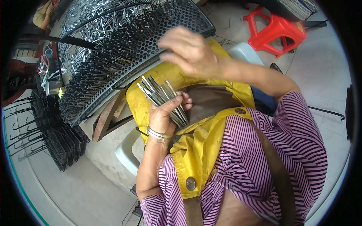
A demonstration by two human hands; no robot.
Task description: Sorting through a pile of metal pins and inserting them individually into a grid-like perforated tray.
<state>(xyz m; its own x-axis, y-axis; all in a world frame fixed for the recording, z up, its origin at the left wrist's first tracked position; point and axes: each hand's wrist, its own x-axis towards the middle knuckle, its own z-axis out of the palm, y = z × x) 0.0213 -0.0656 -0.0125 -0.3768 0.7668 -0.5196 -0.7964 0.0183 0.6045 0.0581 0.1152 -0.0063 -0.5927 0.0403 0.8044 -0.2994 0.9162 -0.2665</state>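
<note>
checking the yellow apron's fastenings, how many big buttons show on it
2: left button by the left brown strap, right button by the right brown strap; others may be hidden.

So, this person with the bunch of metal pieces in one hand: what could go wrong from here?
The left hand grips a splayed bundle of thin metal rods, so a few could slip out onto the yellow apron.

The bare right hand is near the perforated tray, where dark rods stand crowded; it might knock some askew or get scratched.
</note>
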